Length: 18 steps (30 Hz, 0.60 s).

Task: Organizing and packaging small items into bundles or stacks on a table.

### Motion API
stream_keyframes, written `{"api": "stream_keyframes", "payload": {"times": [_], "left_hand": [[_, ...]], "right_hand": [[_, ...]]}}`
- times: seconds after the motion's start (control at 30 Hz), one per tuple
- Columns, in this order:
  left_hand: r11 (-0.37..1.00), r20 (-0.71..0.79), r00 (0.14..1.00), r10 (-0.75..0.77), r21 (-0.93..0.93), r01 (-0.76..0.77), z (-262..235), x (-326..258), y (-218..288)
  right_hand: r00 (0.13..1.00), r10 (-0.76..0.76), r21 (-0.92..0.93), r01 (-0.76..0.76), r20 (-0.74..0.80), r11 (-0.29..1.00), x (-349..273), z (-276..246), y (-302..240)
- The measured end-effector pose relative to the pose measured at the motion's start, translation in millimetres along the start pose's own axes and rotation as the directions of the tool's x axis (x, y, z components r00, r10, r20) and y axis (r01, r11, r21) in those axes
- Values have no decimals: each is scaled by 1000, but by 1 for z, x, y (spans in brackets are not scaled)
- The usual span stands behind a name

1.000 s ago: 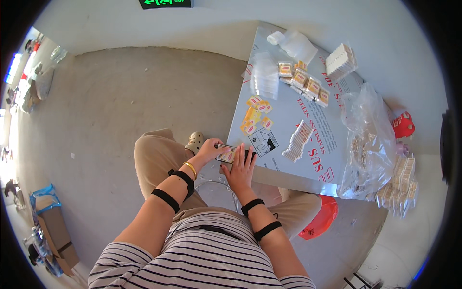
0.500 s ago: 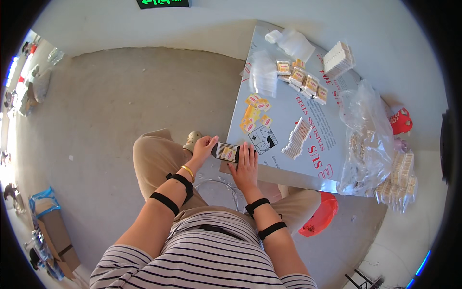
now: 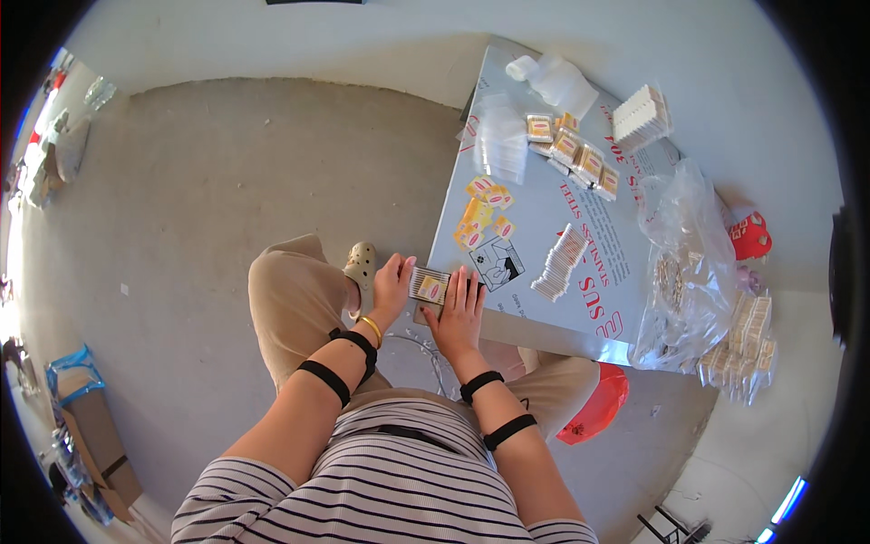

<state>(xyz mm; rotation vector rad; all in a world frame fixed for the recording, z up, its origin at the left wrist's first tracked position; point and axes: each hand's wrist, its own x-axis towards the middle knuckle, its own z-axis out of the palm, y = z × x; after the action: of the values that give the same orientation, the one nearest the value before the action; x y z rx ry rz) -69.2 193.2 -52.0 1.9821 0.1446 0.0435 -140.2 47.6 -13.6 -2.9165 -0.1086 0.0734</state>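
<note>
At the table's near left corner I hold a flat pack of cotton swabs [image 3: 430, 286] with a yellow label card on it. My left hand [image 3: 392, 283] grips its left end, fingers closed. My right hand [image 3: 459, 313] lies over the right end, fingers stretched along it and thumb below. Just beyond, yellow label cards [image 3: 473, 220] lie scattered on the metal table [image 3: 535, 218]. Clear plastic sleeves [image 3: 500, 140] are fanned out behind them. A row of loose cotton swabs [image 3: 560, 263] rests to the right. Several labelled swab packs [image 3: 584, 161] are heaped farther back.
A clear plastic bag [image 3: 684, 272] of swabs covers the table's right side, with stacked packs [image 3: 743, 349] beside it. Bundled white swabs [image 3: 641, 118] stand at the back right, near more clear film [image 3: 560, 83]. A red bag [image 3: 595, 405] sits below the table by my leg.
My left hand has shifted slightly right, towards the right hand, along the swab pack. Dark pieces seen at both ends of the pack no longer show. The view has tilted slightly downward.
</note>
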Motion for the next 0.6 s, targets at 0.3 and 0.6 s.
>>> {"api": "stream_keyframes", "payload": {"times": [0.3,0.6], "left_hand": [[1000,29,999,17,-12,-17,1,1,-4],[974,117,991,-66,-207,89,8,5,-22]], "right_hand": [[999,-24,-44,25,31,999,1,-3,-5],[999,-23,-47,25,35,999,3,-4,-8]]}}
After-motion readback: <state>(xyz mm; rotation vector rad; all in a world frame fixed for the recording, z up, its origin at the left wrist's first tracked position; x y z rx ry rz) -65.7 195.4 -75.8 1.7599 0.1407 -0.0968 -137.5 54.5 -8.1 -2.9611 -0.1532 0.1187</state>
